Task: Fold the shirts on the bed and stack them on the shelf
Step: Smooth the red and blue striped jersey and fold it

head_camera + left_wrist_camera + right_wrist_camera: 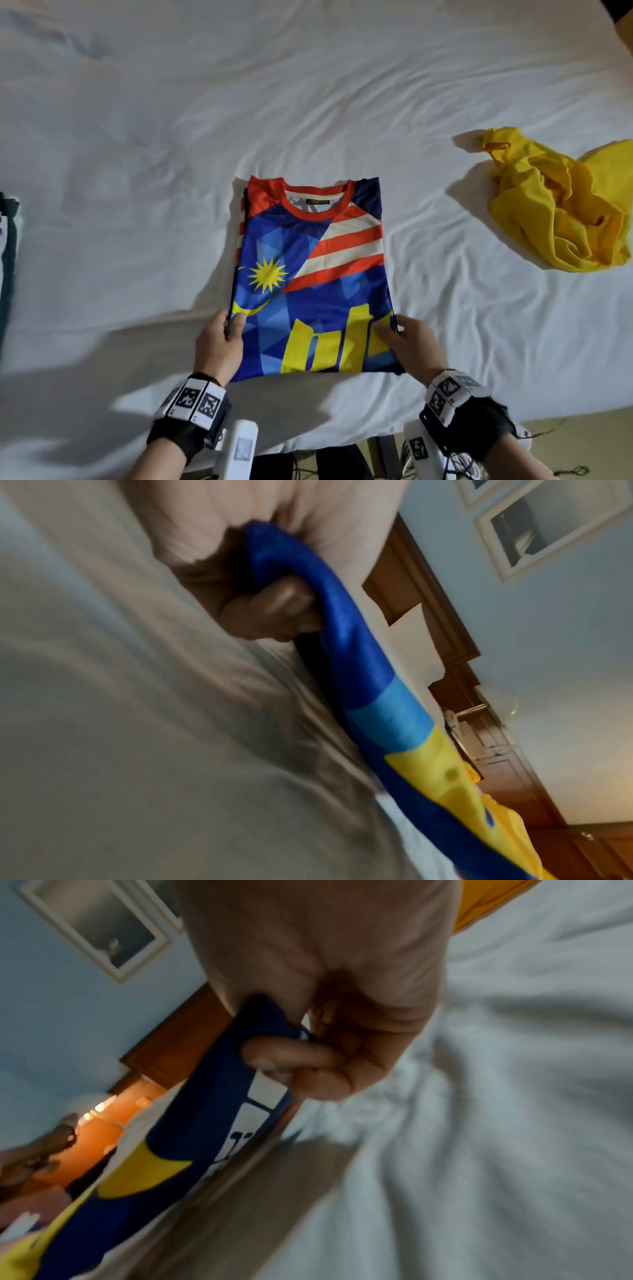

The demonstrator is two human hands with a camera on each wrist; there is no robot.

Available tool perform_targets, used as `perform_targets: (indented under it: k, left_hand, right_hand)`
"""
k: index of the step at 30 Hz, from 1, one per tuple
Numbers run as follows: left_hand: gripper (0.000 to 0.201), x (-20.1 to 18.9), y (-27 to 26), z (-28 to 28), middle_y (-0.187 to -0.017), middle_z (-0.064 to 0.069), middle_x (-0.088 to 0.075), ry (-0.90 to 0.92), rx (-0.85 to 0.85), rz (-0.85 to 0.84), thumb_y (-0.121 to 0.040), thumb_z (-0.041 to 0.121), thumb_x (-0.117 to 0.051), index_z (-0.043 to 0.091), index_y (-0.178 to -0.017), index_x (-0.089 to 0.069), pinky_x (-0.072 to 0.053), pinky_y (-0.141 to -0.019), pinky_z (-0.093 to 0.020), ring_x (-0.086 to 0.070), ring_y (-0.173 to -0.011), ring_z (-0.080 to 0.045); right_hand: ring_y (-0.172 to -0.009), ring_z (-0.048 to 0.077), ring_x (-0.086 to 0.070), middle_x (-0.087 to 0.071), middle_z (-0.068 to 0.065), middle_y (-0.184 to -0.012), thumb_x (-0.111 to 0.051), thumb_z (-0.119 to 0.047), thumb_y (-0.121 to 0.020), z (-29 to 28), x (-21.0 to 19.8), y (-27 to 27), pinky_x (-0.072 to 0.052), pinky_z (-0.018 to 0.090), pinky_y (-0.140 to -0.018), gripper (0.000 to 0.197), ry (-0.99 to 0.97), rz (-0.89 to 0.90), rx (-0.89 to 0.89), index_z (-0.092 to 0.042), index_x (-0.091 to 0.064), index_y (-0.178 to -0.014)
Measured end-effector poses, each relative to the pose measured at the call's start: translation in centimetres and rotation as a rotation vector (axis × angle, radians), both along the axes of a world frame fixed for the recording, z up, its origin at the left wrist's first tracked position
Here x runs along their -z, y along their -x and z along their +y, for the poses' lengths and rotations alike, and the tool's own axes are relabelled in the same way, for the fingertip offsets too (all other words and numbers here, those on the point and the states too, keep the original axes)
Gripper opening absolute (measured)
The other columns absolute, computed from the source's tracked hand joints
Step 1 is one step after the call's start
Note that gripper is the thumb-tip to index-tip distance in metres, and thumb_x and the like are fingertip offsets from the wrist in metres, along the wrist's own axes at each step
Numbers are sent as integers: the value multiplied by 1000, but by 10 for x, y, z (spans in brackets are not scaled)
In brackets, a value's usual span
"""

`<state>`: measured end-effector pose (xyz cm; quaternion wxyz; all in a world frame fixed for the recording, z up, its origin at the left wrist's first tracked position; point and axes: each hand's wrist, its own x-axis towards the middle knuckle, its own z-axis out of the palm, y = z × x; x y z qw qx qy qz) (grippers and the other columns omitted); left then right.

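Observation:
A blue shirt (310, 274) with a red collar, red-and-white stripes, a yellow sun and yellow letters lies on the white bed, its sides folded in and its collar at the far end. My left hand (222, 337) pinches its left edge near the hem, thumb on top. My right hand (404, 337) pinches the right edge the same way. The left wrist view shows the left hand (274, 599) curled round the blue cloth (363, 669). In the right wrist view the right hand (301, 1056) grips the blue fabric (212, 1096).
A crumpled yellow shirt (561, 202) lies on the sheet (137, 171) at the right. Dark folded clothing (8, 257) shows at the left edge. The bed's near edge runs just beneath my wrists, with floor and cables below.

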<state>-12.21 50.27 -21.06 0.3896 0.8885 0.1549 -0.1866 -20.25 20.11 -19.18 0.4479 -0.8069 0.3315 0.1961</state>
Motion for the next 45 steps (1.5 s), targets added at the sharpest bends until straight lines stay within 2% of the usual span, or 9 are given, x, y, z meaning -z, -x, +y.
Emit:
perform_targets:
  k: [4,10,13,15,20,24,27,40,45]
  left_hand:
    - [13,5,11,6,-79,-13,-70,-119,85,44,-87,19,-69,9,-86,-59,-42,-68,-37,-65,-86,-40]
    - [69,2,-46,-11,-82,2,-65,54,-58,-79,-72,24,-84,23,-131,-48,-49,-80,-33,-65,-80,-24]
    - [71,9,-72,-17,-104,4,-65,224,83,-65,-67,30,-81,51,-125,-45,-50,-78,-23,-64,-80,-15]
    - [72,14,-82,-18,-118,5,-61,236,214,-54,-72,11,-78,65,-110,-48,-46,-73,-9,-57,-76,-11]
    - [59,10,-85,-17,-126,4,-59,365,186,59,-78,-4,-72,36,-120,-60,-34,-81,4,-52,-115,-5]
    - [60,-7,-79,-4,-133,12,-57,510,143,44,-79,-1,-68,41,-120,-61,-32,-106,-10,-48,-128,1]
    - [60,-30,-75,23,-133,20,-57,593,122,26,-75,9,-67,38,-126,-61,-31,-105,-8,-46,-128,6]
    - [63,-165,-82,325,-126,29,-57,427,-77,-190,-85,-12,-58,29,-133,-56,-35,-97,-3,-45,-124,11]
    - [60,-196,-94,441,-125,22,-60,336,-241,-220,-84,-9,-60,36,-125,-62,-30,-113,-25,-50,-122,7]
  right_hand:
    - [-71,16,-67,-71,-5,-72,-74,-26,-83,0,4,7,-54,30,-70,10,28,138,0,-21,-68,-88]
    - [-83,14,-69,-70,-3,-93,-84,-29,-74,-10,14,-48,-56,33,-79,67,-50,-144,134,-29,-40,-124]
    - [-92,10,-62,-63,-8,-105,-81,-14,-76,-10,18,-73,-48,25,-81,74,-106,-200,-67,-34,-37,-133]
    - [-110,17,-57,-59,-3,-119,-80,-6,-74,-14,25,-82,-41,22,-91,68,-81,-196,-220,-31,-48,-129]
    - [-119,25,-57,-58,6,-130,-71,9,-78,-19,19,-81,-48,44,-101,64,-288,-186,-167,-34,-54,-123]
    - [-121,20,-57,-57,4,-135,-60,19,-81,-7,-3,-79,-47,47,-102,69,-502,-203,-27,-32,-54,-127]
    - [-125,22,-55,-58,4,-136,-59,21,-79,17,-26,-80,-43,49,-106,73,-591,-256,14,-30,-56,-130]
    - [-115,7,-61,-65,-12,-123,-62,20,-79,329,-96,-142,-50,32,-99,71,-810,-365,-244,-25,-52,-134]
    - [-134,13,-46,-48,-3,-144,-64,-7,-75,469,-112,-179,-39,41,-111,71,-835,-472,-393,-30,-42,-138]
